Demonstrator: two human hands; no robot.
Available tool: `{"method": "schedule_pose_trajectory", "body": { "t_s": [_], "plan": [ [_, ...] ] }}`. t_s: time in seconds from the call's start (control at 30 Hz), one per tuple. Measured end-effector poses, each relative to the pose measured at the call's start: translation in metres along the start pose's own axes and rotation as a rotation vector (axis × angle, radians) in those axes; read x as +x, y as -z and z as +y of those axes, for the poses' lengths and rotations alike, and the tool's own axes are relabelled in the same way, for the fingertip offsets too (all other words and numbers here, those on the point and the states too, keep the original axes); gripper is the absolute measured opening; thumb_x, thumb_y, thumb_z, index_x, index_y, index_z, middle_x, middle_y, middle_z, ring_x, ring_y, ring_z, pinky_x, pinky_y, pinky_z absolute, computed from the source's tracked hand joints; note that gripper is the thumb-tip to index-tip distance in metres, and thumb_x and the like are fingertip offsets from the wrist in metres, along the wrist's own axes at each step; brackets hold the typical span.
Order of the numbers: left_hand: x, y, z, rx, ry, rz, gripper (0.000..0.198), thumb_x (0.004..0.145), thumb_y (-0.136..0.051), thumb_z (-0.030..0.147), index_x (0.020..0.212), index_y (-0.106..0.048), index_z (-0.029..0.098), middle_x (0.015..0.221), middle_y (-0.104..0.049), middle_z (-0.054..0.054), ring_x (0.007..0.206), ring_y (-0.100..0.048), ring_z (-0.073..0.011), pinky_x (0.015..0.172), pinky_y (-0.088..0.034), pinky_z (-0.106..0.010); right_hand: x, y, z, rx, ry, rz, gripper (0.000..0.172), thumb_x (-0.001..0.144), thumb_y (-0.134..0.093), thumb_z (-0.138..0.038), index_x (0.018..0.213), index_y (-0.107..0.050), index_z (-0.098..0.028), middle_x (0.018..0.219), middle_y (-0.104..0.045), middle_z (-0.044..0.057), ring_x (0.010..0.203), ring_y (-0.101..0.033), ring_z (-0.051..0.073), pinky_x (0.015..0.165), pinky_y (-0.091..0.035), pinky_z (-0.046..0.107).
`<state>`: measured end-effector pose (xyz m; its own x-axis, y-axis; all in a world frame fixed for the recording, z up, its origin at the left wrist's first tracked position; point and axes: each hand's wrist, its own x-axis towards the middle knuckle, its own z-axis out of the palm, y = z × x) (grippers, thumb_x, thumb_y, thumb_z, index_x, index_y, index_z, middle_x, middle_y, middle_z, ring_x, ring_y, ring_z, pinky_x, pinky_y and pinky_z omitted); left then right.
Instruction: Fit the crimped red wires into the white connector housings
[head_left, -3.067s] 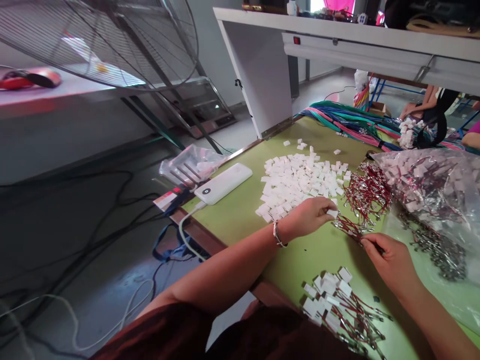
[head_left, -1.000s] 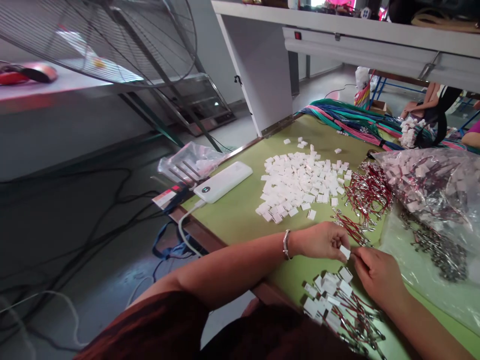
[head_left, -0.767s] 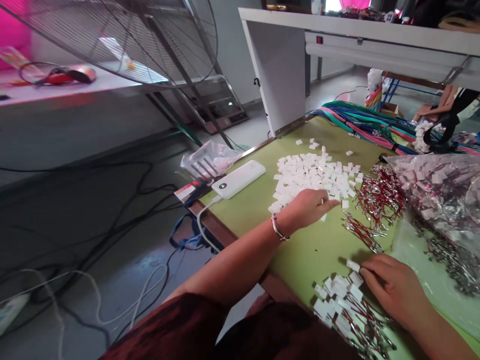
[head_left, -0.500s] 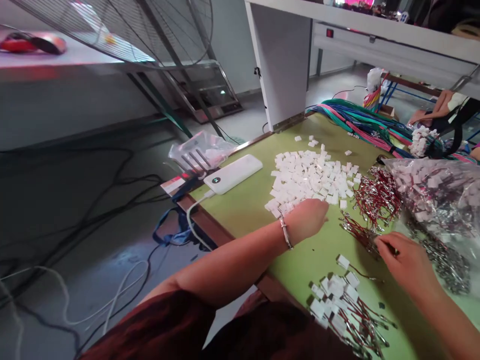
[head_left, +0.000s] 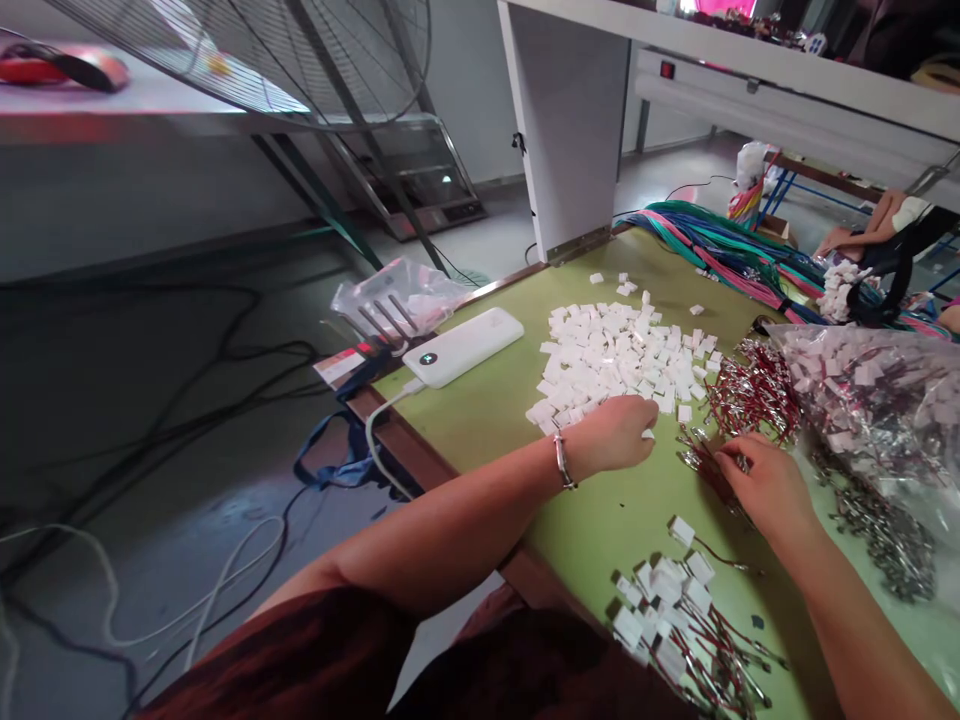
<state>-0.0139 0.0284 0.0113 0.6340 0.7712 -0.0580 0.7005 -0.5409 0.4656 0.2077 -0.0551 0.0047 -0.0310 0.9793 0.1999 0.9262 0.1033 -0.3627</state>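
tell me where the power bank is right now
In the head view the white power bank lies near the left edge of the green table, left of the pile of white housings and beside a clear bag.

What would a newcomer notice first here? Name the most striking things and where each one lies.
A heap of small white plastic pieces spreads over the middle of the green table, with the left hand at its near edge. To its right lies a tangle of red wires, where the right hand reaches in. A white power bank sits near the table's left corner.
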Motion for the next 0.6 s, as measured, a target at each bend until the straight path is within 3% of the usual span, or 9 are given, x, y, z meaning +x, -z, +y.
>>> {"method": "schedule_pose_trajectory", "body": {
  "t_s": [0.13,0.23,0.4,0.6],
  "plan": [
    [0.001,0.002,0.002,-0.189,0.035,0.025,0.014,0.072,-0.056,0.015,0.084,-0.063,0.016,0.075,-0.065,-0.004,0.068,-0.058,-0.0164,0.059,-0.042,-0.026,-0.013,0.008,-0.005,0.326,-0.136,-0.121,0.022,0.084,-0.054,-0.039,0.073,-0.063,-0.021,0.061,-0.063,0.000,0.052,-0.054,0.014,0.051,-0.039,0.025],
    [0.004,-0.001,0.003,-0.576,0.087,-0.046,0.019,0.076,-0.062,0.022,0.094,-0.066,0.015,0.066,-0.061,0.001,0.057,-0.055,-0.0111,0.054,-0.041,-0.023,-0.019,0.010,-0.015,0.502,-0.243,-0.165,0.025,0.081,-0.053,-0.043,0.069,-0.059,-0.021,0.055,-0.057,-0.002,0.049,-0.049,0.013,0.048,-0.036,0.024],
    [0.006,-0.012,0.008,-1.228,0.203,-0.186,0.019,0.082,-0.067,0.027,0.093,-0.069,0.012,0.060,-0.062,0.000,0.055,-0.059,-0.0092,0.057,-0.045,-0.023,-0.024,0.012,-0.026,0.589,-0.297,-0.076,0.029,0.078,-0.056,-0.047,0.068,-0.058,-0.020,0.054,-0.050,-0.003,0.051,-0.044,0.012,0.049,-0.035,0.024],
    [0.005,-0.016,0.013,-1.539,0.244,-0.258,0.012,0.079,-0.073,0.018,0.086,-0.067,0.010,0.069,-0.068,-0.003,0.060,-0.064,-0.0087,0.065,-0.048,-0.025,-0.028,0.009,-0.030,0.595,-0.285,-0.061,0.033,0.080,-0.054,-0.050,0.067,-0.058,-0.020,0.052,-0.047,-0.003,0.049,-0.042,0.013,0.048,-0.034,0.024]
  ]
}}
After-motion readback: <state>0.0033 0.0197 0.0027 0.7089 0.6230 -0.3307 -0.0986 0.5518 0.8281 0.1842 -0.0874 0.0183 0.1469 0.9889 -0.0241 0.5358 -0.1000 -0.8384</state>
